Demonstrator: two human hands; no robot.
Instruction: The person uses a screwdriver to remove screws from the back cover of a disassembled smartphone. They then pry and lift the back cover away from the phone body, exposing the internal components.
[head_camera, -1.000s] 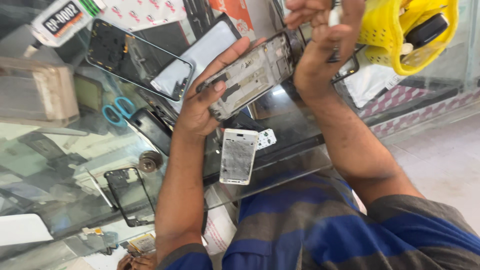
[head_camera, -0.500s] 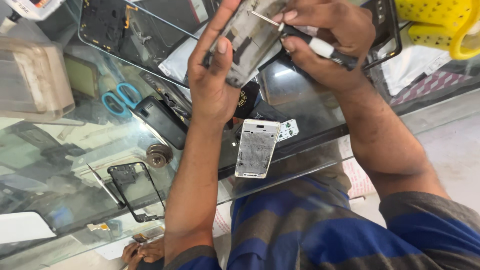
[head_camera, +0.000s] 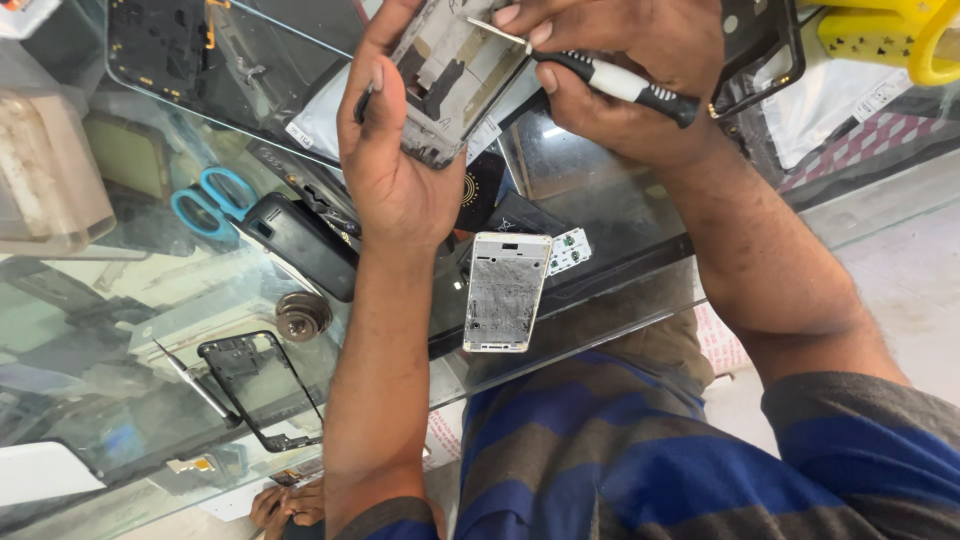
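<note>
Head cam looks down on a glass counter (head_camera: 620, 215) w/ phone parts all over it. Left hand (head_camera: 400, 170) is wrapped round an opened phone frame (head_camera: 455, 75), thumb on one long edge, fingers on the other, holding it up above the glass near the top of the pic. Right hand (head_camera: 640, 70) grips a small screwdriver (head_camera: 600, 78), black & white handle, pinched btw thumb and fingertips; its metal tip rests on the frame's upper inner part. Both hands closed on their things, neither free.

Just below the left wrist a white phone housing (head_camera: 507, 292) lies flat, scratched inside, w/ a small green circuit piece (head_camera: 570, 250) touching its top right corner. Left of the forearm: a black device (head_camera: 300, 245), blue-handled scissors (head_camera: 210, 200) partly under it, a round metal bit (head_camera: 302, 315), and an empty black bezel (head_camera: 255, 390) nearer the counter's edge. Big dark panel w/ exposed insides (head_camera: 200, 60) sits top left. Yellow plastic thing (head_camera: 900, 35) top right. Person wears a blue & grey striped shirt (head_camera: 620, 460).
</note>
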